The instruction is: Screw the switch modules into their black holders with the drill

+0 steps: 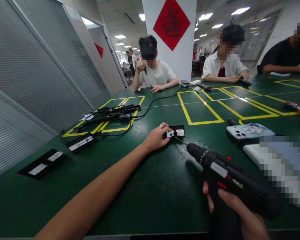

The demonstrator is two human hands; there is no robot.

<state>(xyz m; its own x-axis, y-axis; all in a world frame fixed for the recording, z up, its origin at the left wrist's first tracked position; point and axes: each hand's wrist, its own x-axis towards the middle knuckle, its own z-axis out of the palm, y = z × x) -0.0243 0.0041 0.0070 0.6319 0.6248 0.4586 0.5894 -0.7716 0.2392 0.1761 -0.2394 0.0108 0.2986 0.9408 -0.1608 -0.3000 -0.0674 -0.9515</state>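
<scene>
My right hand (240, 210) is wrapped round the handle of a black power drill (222, 173) at the lower right. The drill points left and away from me. Its thin bit reaches to a small black plate (181, 127) with white labels near the middle of the table; whether the tip touches cannot be made out. My left hand (158, 136), a ring on one finger, holds the left end of this plate, fingers closed on it.
Two black plates with white strips (81, 143) (46, 163) and black cabled tools (110, 116) lie left on the green table (145, 206). A phone (250, 130) and a pixelated white object lie right. People sit across, and a red-black screwdriver (293, 106) is far right.
</scene>
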